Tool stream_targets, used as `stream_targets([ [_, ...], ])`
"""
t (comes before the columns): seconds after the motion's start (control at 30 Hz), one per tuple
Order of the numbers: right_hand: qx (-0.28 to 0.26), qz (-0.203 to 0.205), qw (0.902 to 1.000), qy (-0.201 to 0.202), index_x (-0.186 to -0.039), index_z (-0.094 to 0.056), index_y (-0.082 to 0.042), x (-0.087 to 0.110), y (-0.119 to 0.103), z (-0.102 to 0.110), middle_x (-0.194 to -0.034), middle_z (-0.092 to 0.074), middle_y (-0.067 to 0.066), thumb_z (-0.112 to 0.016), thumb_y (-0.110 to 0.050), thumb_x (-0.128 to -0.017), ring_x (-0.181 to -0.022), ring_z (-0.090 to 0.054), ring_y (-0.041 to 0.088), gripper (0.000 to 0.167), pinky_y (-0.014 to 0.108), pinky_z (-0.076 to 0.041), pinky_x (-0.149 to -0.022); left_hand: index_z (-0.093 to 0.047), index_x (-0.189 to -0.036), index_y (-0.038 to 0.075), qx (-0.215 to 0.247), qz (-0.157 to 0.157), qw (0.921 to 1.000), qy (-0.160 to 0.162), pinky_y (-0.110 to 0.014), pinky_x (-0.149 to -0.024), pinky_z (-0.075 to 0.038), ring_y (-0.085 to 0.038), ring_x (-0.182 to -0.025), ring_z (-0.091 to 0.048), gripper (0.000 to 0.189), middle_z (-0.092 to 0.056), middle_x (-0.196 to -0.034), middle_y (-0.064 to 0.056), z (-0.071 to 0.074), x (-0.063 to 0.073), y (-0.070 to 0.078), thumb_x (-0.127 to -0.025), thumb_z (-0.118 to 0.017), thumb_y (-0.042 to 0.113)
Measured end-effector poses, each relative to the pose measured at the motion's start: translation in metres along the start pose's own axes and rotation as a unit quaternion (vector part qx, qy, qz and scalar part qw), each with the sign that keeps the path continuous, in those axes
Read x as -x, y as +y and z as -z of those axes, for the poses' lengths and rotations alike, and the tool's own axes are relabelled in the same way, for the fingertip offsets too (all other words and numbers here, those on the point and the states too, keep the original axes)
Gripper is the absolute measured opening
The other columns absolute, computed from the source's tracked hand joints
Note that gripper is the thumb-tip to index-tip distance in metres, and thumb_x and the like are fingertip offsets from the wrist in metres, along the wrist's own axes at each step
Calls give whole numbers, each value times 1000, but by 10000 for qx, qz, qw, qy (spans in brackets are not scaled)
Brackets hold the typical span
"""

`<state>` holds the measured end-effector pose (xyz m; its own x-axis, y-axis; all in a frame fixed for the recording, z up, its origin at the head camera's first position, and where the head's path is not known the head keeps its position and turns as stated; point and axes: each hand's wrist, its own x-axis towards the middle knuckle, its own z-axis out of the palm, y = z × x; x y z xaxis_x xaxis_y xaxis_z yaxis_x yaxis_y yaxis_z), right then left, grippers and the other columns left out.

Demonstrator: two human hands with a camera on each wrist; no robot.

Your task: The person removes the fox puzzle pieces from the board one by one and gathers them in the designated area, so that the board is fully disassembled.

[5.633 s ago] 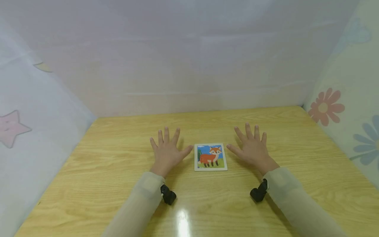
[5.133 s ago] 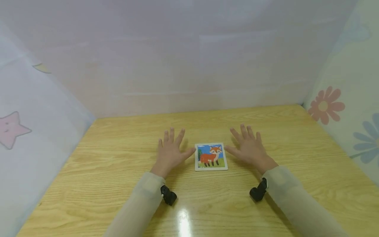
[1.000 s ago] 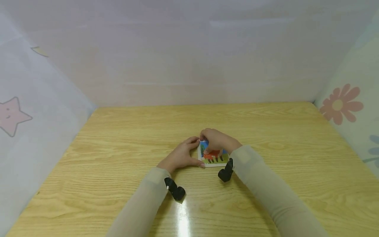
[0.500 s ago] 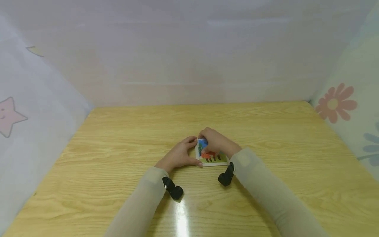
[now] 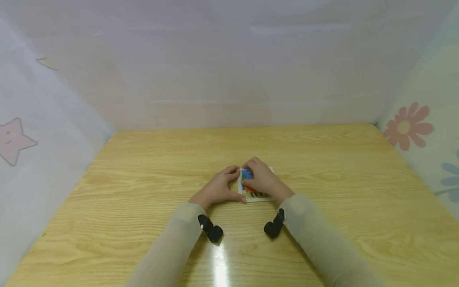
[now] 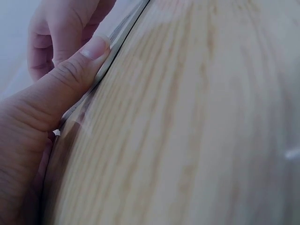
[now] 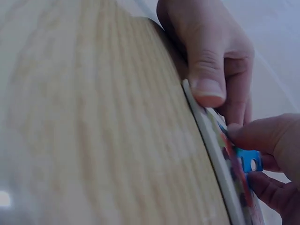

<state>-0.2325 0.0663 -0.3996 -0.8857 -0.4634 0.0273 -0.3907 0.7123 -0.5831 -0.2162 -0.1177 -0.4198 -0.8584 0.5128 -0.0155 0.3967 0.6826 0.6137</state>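
A small square jigsaw puzzle point(image 5: 251, 195) with a fox picture and a white frame lies flat on the wooden table. At its left side, my left hand point(image 5: 216, 189) holds the frame, thumb on the near-left corner and fingers at the far-left corner. Over the picture, my right hand point(image 5: 264, 179) pinches a blue jigsaw piece point(image 7: 251, 160). In the right wrist view this piece stands tilted up from the fox picture between thumb and fingers. The left thumb point(image 6: 77, 68) presses the frame's near edge in the left wrist view. My right hand hides much of the picture.
The wooden table point(image 5: 161, 159) reaches back to a pale cloth wall point(image 5: 229, 79). Cloth with a printed star point(image 5: 16, 141) hangs at the left, and cloth with printed flowers point(image 5: 403, 127) at the right. Black wrist cameras point(image 5: 274, 225) sit close to the tabletop.
Both hands, first spread flat beside the puzzle, have come in onto it. Since half a second ago my right wrist has dropped toward me, uncovering the frame's far-right corner. The left hand stays put.
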Motion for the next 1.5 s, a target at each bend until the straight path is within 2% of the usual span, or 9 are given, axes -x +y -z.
stream_targets([
  [0.23, 276, -313, 9978, 509, -115, -60, -4, 2, -5, -11, -114, -53, 9, -64, -21, -85, -98, -56, 23, 34, 37, -49, -87, -39, -140, 5, 11, 25, 10000, 36, -43, -108, -30, -31, -136, -28, 97, -29, -150, -8, 0, 1, 1, -64, -80, 49],
  [0.37, 509, -289, 9960, 670, -118, -61, -2, 1, -6, -13, -112, -54, 11, -63, -21, -85, -97, -58, 24, 38, 36, -51, -85, -40, -140, 5, -45, 44, 10000, 47, -43, -109, -29, -30, -136, -28, 97, -29, -150, -7, 1, 1, 0, -64, -80, 50],
  [0.57, 288, -365, 9966, 673, -120, -62, -3, -3, -2, -11, -111, -57, 12, -64, -22, -82, -98, -57, 25, 42, 38, -49, -86, -38, -141, 6, 3, 78, 10000, 24, -44, -109, -28, -30, -137, -26, 98, -28, -151, -7, -1, 0, -2, -64, -79, 51],
  [0.77, 3, -447, 9971, 620, -120, -63, -4, 0, 4, -8, -107, -57, 11, -67, -23, -79, -92, -55, 23, 45, 37, -50, -81, -39, -141, 7, 52, 121, 9999, -2, -44, -109, -29, -30, -137, -26, 99, -27, -151, -5, -5, 2, -3, -63, -79, 52],
  [1.03, 179, -423, 9953, 856, -114, -65, -4, 14, 11, -2, -108, -58, 10, -69, -22, -74, -92, -57, 24, 45, 37, -51, -81, -40, -140, 6, 42, 37, 10000, 15, -44, -109, -29, -30, -136, -27, 97, -29, -150, -6, -9, 4, -2, -63, -81, 49],
  [1.27, 322, -204, 9930, 1119, -113, -66, -3, 21, 24, 2, -108, -57, 10, -66, -20, -74, -90, -57, 23, 43, 37, -51, -80, -38, -141, 5, -38, 63, 10000, -25, -43, -109, -28, -29, -137, -26, 98, -28, -151, -6, -7, 2, 0, -64, -81, 49],
  [1.5, 304, -344, 9911, 1248, -117, -63, -1, 28, 35, 11, -112, -55, 13, -67, -21, -75, -93, -55, 26, 46, 40, -50, -82, -38, -141, 5, -65, 57, 10000, 1, -43, -109, -28, -30, -137, -27, 98, -28, -150, -6, -7, 1, -2, -64, -81, 49],
])
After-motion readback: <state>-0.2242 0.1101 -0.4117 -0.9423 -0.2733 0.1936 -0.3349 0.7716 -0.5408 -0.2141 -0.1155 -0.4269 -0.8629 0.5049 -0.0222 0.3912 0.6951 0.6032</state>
